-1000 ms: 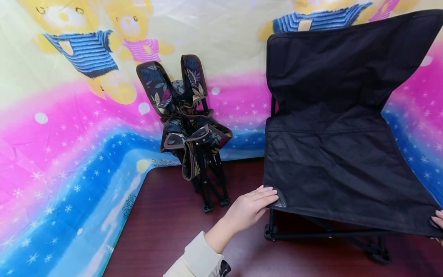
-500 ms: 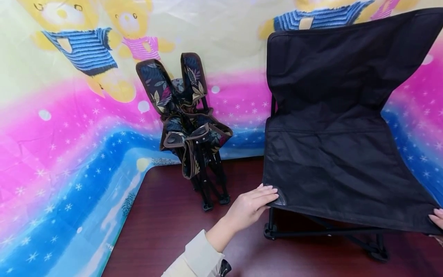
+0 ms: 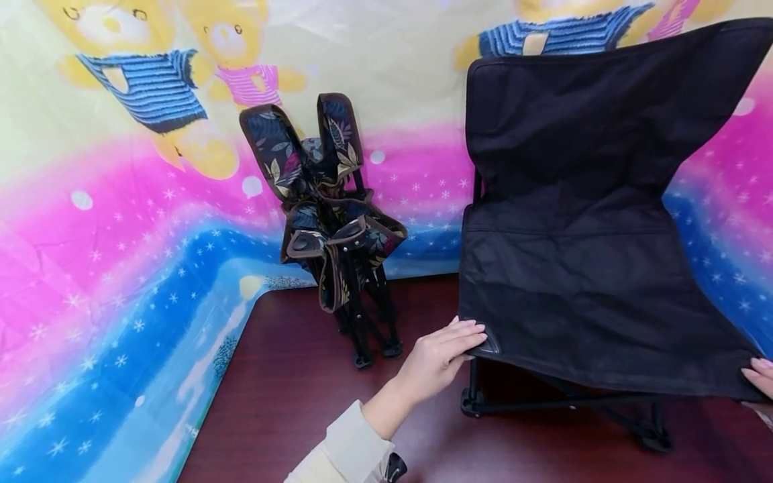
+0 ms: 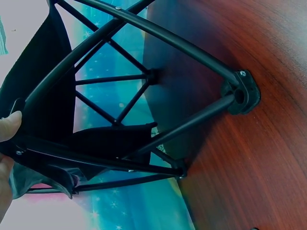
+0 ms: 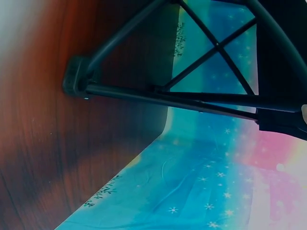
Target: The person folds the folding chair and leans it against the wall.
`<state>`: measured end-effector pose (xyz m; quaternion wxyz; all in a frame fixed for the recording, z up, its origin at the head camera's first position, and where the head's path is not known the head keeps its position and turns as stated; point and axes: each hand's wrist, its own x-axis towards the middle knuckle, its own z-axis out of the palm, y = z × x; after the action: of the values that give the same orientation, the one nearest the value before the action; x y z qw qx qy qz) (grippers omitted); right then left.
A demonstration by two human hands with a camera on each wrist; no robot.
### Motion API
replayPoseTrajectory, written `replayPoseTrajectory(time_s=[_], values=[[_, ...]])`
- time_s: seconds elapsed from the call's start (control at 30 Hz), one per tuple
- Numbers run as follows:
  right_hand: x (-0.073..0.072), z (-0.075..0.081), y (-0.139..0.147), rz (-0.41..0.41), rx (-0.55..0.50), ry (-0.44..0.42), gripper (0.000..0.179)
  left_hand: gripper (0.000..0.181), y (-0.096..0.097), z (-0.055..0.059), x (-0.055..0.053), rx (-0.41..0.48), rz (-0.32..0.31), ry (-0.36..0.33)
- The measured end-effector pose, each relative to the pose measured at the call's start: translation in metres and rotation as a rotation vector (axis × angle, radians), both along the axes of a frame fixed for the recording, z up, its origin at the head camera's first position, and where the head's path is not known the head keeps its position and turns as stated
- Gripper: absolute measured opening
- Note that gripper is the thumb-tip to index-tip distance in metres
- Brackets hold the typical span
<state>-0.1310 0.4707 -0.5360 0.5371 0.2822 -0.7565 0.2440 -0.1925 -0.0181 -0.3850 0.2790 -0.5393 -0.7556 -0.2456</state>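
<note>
A black folding chair (image 3: 561, 288) stands unfolded on the right of the head view, its crossed tubes and feet below the fabric seat. My left hand (image 3: 430, 359) grips the seat's front left corner, fingers on top; the thumb (image 4: 10, 125) shows against the frame tube from below in the left wrist view. At the right edge of the head view, my right hand (image 3: 761, 377) holds the front right corner, partly cut off. Only a fingertip (image 5: 304, 113) of it enters the right wrist view, beside a leg foot (image 5: 79, 76).
A second, folded chair in dark floral fabric (image 3: 329, 215) stands upright to the left of the black one. Both are on a dark reddish wooden table (image 3: 272, 402). Behind hangs a colourful cloth (image 3: 404, 87) with printed bears, which also runs along the left side.
My right hand has moved slightly left and up, bringing the seat's front right corner and the right front foot a little inward. The left hand and the floral chair stay nearly in place.
</note>
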Motion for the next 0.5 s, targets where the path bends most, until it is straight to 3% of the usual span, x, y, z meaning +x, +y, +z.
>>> replayPoseTrajectory(time_s=[0.07,0.17,0.33,0.5], values=[[0.013,0.053,-0.051,0.027,-0.016,0.023,0.038,0.033,0.0,0.001,0.0,0.011,0.001,-0.005],[0.025,0.098,-0.094,0.028,-0.04,0.037,0.034,0.033,0.0,0.001,0.0,0.023,0.003,-0.008],[0.027,0.1,-0.097,0.028,-0.039,0.027,0.035,0.032,0.0,0.002,0.001,0.032,0.0,-0.021],[0.03,0.095,-0.092,-0.077,-0.023,-0.023,0.035,0.032,0.002,0.005,0.001,0.032,0.0,-0.027]])
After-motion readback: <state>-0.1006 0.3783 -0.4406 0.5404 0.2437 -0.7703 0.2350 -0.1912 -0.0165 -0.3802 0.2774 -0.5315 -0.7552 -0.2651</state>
